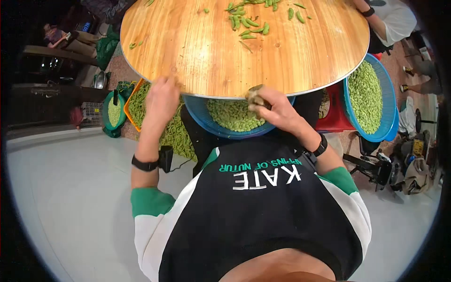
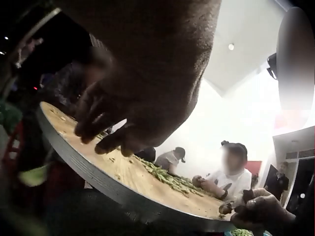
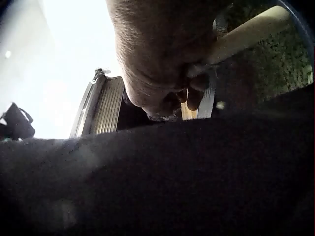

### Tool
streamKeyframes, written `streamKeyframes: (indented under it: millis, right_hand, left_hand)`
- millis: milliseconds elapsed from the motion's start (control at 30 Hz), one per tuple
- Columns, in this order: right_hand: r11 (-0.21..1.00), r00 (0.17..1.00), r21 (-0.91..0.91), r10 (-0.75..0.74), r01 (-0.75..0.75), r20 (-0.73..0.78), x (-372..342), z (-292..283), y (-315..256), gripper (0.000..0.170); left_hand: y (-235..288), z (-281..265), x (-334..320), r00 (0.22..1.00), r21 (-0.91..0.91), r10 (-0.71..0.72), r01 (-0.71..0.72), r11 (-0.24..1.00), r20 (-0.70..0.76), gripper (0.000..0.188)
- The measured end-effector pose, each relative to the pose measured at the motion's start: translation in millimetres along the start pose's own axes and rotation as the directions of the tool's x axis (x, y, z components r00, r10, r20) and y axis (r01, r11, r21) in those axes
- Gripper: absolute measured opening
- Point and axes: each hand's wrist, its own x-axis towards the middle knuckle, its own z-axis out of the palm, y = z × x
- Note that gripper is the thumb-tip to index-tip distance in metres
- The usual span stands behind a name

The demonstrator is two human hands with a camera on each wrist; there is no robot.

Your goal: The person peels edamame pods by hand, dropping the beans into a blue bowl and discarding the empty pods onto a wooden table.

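Hands are apart at the near edge of the round, pale wood-grain worktop (image 1: 202,51). The left hand (image 1: 163,99), fingers loosely bent and spread, shows nothing in its grasp; the right hand (image 1: 281,112) has curled fingers near a small brownish item, but whether it grips it cannot be told. The plump green bean pods (image 1: 236,22) lie scattered beyond both hands. Directly below the edge, a round blue plastic basket (image 1: 194,112) holds loose pale-green beans (image 1: 235,115). Step in hand, in my judgement: shelling. The next move probably calls for picking up another pod and emptying it over the basket.
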Motion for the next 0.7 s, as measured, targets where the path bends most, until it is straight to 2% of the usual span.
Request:
streamKeyframes:
  millis: [33,67,167,200,267,300,367,533,600,667,700]
  right_hand:
    - [0.94,0.959,0.194,0.284,-0.279,0.006,-1.7,1.3,-11.1,0.011]
    - [0.94,0.959,0.196,0.283,-0.278,0.003,-0.5,0.9,-14.2,0.011]
    - [0.954,0.972,0.234,0.214,-0.187,-0.094,3.4,-6.3,-9.3,0.033]
    - [0.956,0.972,0.228,0.212,-0.185,-0.1,1.4,-8.7,-4.8,0.033]
    - [0.904,0.933,0.321,0.337,-0.283,-0.128,-0.6,-13.9,-0.1,0.033]
    - [0.915,0.935,0.331,0.304,-0.232,-0.185,-0.4,-11.3,-2.3,0.032]
    - [0.918,0.937,0.321,0.299,-0.232,-0.178,-2.5,-13.0,-1.1,0.032]
    - [0.916,0.94,0.316,0.306,-0.247,-0.153,-1.8,-14.8,2.2,0.033]
    - [0.877,0.925,0.421,0.333,-0.233,-0.181,1.3,-14.1,-3.0,0.035]
    - [0.869,0.926,0.443,0.328,-0.218,-0.186,3.9,-12.7,-1.7,0.034]
    - [0.864,0.927,0.461,0.321,-0.203,-0.195,5.3,-12.8,-1.3,0.034]
  left_hand:
    - [12.2,-0.5,16.6,0.997,-0.27,0.057,-0.067,0.961,-0.042,0.013]
    - [25.6,2.1,33.4,0.99,-0.517,0.101,-0.136,0.845,-0.097,0.013]
    - [67.2,23.1,88.6,0.946,-0.559,0.249,-0.324,0.763,-0.208,0.014]
    - [80.7,27.6,106.0,0.92,-0.566,0.305,-0.393,0.725,-0.247,0.017]
    - [100.5,52.4,137.1,0.909,-0.517,0.311,-0.415,0.749,-0.279,0.019]
    - [108.3,61.3,145.6,0.908,-0.518,0.309,-0.416,0.747,-0.284,0.019]
    - [119.7,72.0,156.2,0.937,-0.539,0.296,-0.348,0.767,-0.184,0.019]
    - [122.2,61.5,148.0,0.964,-0.467,0.235,-0.266,0.843,-0.125,0.017]
    - [117.0,63.3,144.8,0.97,-0.45,0.22,-0.245,0.859,-0.107,0.017]
    - [111.6,65.3,142.6,0.989,-0.595,0.099,-0.148,0.79,-0.113,0.014]
    - [108.7,63.7,142.1,0.989,-0.594,0.097,-0.147,0.791,-0.115,0.014]
